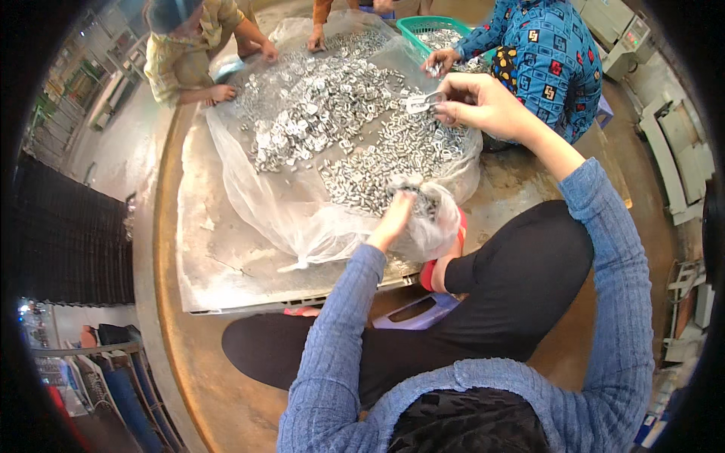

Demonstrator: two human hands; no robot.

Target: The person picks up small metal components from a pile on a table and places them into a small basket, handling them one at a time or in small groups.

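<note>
In my right hand, raised over the right side of the pile, a flat silver metal buckle-like piece is pinched between thumb and fingers. My left hand is low among small metal pieces at the near edge of the heap; its fingers are blurred and partly hidden. Larger looped metal pieces lie heaped farther back to the left. The whole heap rests on a clear plastic sheet, bunched up beside my left hand.
The sheet covers a low, worn board. Across it, a person in a yellow patterned shirt and one in blue patterned clothes work at the heap; another hand reaches in between. A green basket holds more pieces. My purple stool is beneath me.
</note>
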